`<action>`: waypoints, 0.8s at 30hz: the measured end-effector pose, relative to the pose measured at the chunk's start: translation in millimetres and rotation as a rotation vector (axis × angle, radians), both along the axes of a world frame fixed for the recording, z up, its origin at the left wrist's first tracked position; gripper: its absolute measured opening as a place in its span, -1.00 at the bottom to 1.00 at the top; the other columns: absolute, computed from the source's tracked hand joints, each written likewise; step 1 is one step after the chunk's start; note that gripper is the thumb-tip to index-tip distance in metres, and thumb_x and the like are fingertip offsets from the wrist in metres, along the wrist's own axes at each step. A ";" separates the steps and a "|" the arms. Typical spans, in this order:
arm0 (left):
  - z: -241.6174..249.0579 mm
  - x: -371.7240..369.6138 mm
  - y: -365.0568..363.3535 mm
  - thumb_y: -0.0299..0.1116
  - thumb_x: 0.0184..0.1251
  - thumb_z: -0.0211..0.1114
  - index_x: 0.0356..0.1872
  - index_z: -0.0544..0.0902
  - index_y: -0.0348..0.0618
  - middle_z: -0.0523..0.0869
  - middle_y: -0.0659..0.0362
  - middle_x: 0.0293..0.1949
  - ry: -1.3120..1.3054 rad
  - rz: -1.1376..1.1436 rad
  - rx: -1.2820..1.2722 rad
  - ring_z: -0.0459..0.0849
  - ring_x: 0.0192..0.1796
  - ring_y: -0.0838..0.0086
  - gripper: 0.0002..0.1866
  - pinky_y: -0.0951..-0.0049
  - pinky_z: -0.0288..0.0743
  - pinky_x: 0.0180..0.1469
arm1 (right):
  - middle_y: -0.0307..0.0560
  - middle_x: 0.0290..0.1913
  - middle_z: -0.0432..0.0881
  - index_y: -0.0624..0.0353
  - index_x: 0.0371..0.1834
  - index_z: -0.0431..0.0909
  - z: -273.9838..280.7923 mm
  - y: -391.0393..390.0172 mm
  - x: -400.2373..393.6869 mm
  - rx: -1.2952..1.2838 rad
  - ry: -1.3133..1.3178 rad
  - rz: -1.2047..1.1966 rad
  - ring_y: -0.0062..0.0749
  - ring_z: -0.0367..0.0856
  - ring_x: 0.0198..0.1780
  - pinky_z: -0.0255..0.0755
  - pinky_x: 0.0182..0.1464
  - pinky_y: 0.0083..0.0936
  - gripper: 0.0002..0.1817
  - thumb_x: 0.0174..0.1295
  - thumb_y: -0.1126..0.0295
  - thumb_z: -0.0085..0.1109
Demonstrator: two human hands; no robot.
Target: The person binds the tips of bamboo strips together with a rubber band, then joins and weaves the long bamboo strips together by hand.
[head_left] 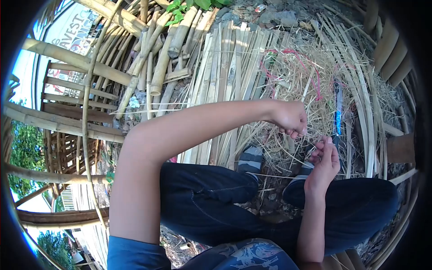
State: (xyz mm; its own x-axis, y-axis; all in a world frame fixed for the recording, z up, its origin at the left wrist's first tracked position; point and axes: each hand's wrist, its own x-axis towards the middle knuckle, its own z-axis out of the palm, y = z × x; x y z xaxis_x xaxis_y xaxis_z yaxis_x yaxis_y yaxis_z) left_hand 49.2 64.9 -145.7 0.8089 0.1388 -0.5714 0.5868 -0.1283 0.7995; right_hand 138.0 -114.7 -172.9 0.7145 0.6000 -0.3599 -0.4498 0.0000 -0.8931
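My left hand (pixel 290 119) is closed in a fist over the straw, its fingers curled inward. Just below and to the right of it, my right hand (pixel 325 158) has its thumb and fingers pinched together, pointing up toward the left one. The hands are a short gap apart. Whatever is between the fingers is too thin to make out. Beyond my right hand lies a long, narrow tool with a blue part (pixel 338 118). Pink string (pixel 318 81) lies loosely looped on the pale shavings (pixel 288 94) past my left hand.
Long split bamboo strips (pixel 225 76) lie left of the shavings, with more strips (pixel 363 103) to the right. Cut bamboo poles (pixel 161 74) are piled at the upper left, beside a bamboo frame (pixel 67 60). My bent knees and striped footwear (pixel 250 161) are below.
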 end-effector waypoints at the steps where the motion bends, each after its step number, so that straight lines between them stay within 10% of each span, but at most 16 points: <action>1: -5.2 2.8 -1.1 -0.44 0.29 0.20 -0.43 0.65 -0.35 0.69 0.10 -0.53 -0.051 -0.107 0.138 0.60 -0.52 0.53 -0.82 0.48 0.43 -0.52 | -0.31 -0.40 0.58 0.28 -0.10 0.59 2.0 -0.1 2.3 0.014 -0.031 0.003 -0.77 0.40 -0.46 0.30 -0.40 -0.74 -0.69 0.41 0.21 0.10; 4: -11.5 10.6 -10.8 -0.53 0.15 0.15 -0.42 0.66 -0.40 0.70 -0.05 -0.51 -0.149 -0.537 0.694 0.71 -0.39 0.19 -0.85 0.28 0.55 -0.35 | -0.32 -0.39 0.57 0.27 -0.06 0.59 6.9 -2.2 4.9 0.044 -0.134 0.024 -0.79 0.39 -0.43 0.28 -0.38 -0.75 -0.70 0.42 0.23 0.08; 11: 10.4 8.1 -45.3 -0.52 0.11 0.20 -0.34 0.67 -0.32 0.72 -0.07 -0.34 0.095 -0.388 0.676 0.68 -0.22 0.15 -0.86 0.20 0.54 -0.10 | -0.16 -0.26 0.60 0.33 -0.01 0.54 28.5 28.3 -14.1 0.102 -0.637 0.193 -0.56 0.51 -0.27 0.39 -0.20 -0.59 -0.72 0.37 0.33 0.12; 13: -24.3 2.7 -41.3 -0.39 0.19 0.23 0.12 0.54 -0.18 0.57 -0.10 0.14 -0.474 -0.432 0.986 0.55 0.19 0.22 -0.57 0.20 0.47 0.11 | -0.10 -0.26 0.61 0.31 0.02 0.54 60.7 45.2 -16.4 0.084 -0.984 0.291 -0.40 0.53 -0.21 0.41 -0.11 -0.45 -0.68 0.30 0.33 0.19; 14: 6.6 2.5 -43.4 -0.33 0.26 0.20 0.25 0.44 -0.09 0.39 -0.05 0.34 -0.305 -0.411 0.547 0.31 0.40 0.25 -0.50 0.24 0.34 0.27 | -0.07 -0.26 0.61 0.30 0.03 0.54 77.2 57.0 -19.5 0.122 -1.152 0.319 -0.32 0.54 -0.18 0.41 -0.06 -0.39 -0.65 0.26 0.33 0.23; 16: -13.1 -6.3 -55.0 -0.35 0.27 0.19 0.22 0.48 -0.05 0.46 0.03 0.30 -0.525 -0.058 0.422 0.39 0.36 0.22 -0.54 0.26 0.41 0.24 | -0.06 -0.26 0.62 0.29 0.02 0.56 106.2 80.3 -33.3 0.217 -1.018 0.426 -0.22 0.53 -0.10 0.40 0.02 -0.32 -0.62 0.22 0.30 0.27; 19: -68.2 15.1 -60.5 -0.35 0.26 0.20 0.22 0.49 -0.03 0.48 0.06 0.29 -0.493 -0.245 0.707 0.44 0.33 0.22 -0.54 0.25 0.45 0.20 | -0.08 -0.28 0.63 0.30 0.00 0.58 124.1 117.7 -46.6 0.348 -1.046 0.575 -0.30 0.56 -0.12 0.42 -0.02 -0.34 -0.59 0.20 0.24 0.31; 24: -105.3 30.7 -74.8 -0.38 0.23 0.21 0.07 0.62 0.00 0.64 0.14 0.11 -0.450 -0.461 1.167 0.66 0.09 0.27 -0.65 0.18 0.61 -0.04 | -0.17 -0.30 0.63 0.35 -0.01 0.56 138.9 131.9 -46.1 0.344 -0.327 1.226 -0.57 0.59 -0.33 0.49 -0.24 -0.58 -0.67 0.35 0.28 0.19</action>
